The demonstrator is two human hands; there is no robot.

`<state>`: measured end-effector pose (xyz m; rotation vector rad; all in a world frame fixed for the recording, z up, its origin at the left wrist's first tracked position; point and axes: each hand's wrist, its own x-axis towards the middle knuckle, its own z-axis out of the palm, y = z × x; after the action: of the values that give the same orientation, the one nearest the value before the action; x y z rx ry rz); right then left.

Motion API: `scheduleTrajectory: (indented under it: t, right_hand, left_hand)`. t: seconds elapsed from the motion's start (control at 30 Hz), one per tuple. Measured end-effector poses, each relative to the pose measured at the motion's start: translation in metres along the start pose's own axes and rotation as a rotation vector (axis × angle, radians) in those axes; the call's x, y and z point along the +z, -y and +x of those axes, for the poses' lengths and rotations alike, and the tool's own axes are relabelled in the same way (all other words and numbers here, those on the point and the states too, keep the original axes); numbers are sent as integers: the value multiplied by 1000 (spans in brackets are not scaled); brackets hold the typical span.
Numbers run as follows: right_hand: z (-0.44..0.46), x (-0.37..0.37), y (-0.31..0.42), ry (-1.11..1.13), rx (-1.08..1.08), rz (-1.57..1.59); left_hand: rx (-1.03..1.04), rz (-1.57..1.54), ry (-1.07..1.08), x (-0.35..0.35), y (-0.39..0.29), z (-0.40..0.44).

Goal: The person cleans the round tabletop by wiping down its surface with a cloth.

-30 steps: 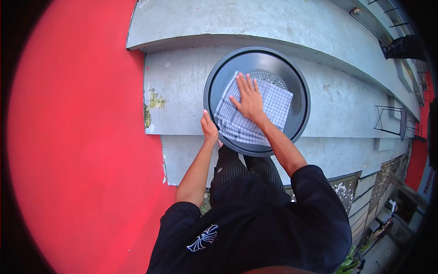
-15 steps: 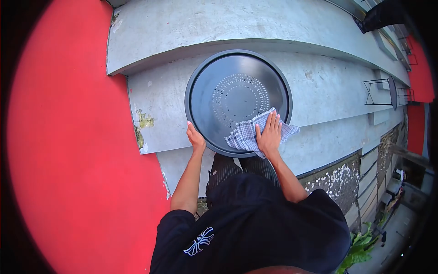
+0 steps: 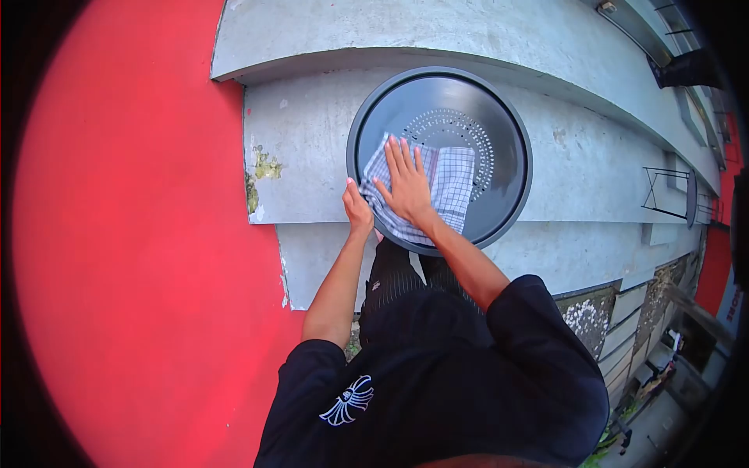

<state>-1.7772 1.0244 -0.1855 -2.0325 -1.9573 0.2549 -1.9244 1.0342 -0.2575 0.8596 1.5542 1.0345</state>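
In front of my legs is a dark, round perforated tray (image 3: 505, 125) with a raised rim and rings of small holes around its middle. My left hand (image 3: 358, 209) grips its rim at the lower left, with the fingers partly hidden by the edge. A white-and-dark checked cloth (image 3: 455, 181) lies spread over the lower left of the tray, covering some of the holes. Flat on top of the cloth rests my right hand (image 3: 408, 187), its fingers stretched out and slightly apart, close to my left hand.
Wide grey concrete steps (image 3: 577, 156) lie beneath and beyond the tray. A red surface (image 3: 140, 234) fills the left side. On the right stands a thin-legged dark stool or table (image 3: 691, 195). A person's dark-clothed leg (image 3: 686, 70) shows at the upper right.
My right hand has moved left across the tray with the cloth, from its lower right to its lower left. My left hand still holds the rim. The view has shifted slightly.
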Motion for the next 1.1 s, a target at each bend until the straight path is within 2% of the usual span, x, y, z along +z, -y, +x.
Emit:
scheduleTrajectory:
  t: [0.1, 0.17, 0.23, 0.27, 0.37, 0.4, 0.43, 0.5, 0.57, 0.67, 0.77, 0.87, 0.93, 1.03, 1.1]
  right_hand:
    - [-63, -19, 0, 125, -80, 1]
    - [-79, -29, -3, 193, -100, -17]
    - [-84, -38, -6, 251, -94, 16]
    - [-81, -37, -6, 230, -107, -12]
    - [-48, -27, -9, 181, -129, 37]
    - [-31, -23, -10, 160, -132, 51]
    - [-21, -19, -7, 165, -136, 55]
    - [-12, -12, 1, 88, -70, 1]
    - [-28, -17, 7, 76, -68, 33]
    - [-71, -28, 10, 220, -139, 48]
    - [-66, -30, 6, 228, -183, 14]
    - [-15, -21, 3, 195, -237, 14]
    - [22, -13, -5, 185, -272, 18]
    - [60, -2, -17, 47, -187, -46]
    - [68, 2, -23, -66, 19, -101]
  left_hand:
    - [28, 27, -2, 1, 1, 3]
    - [-41, 28, 50, -2, -5, 3]
    - [-47, 1, 36, -1, 22, 15]
    - [-49, -20, 21, 1, 30, 19]
    - [23, 38, 29, 2, -7, 2]
    - [83, 21, -95, 11, -6, 1]
    - [79, 24, -103, 8, -8, 1]
    - [70, 34, 38, 0, -11, -2]
    - [100, 5, -10, 8, -15, -4]
    - [53, 14, -6, 5, -15, -3]
    - [31, -51, 35, 3, -12, 0]
    - [93, -47, 8, 4, -15, -2]
    - [34, 13, 47, -2, -10, 1]
    - [-34, 53, 73, -2, -16, -2]
    - [-44, 29, 51, -4, -19, -1]
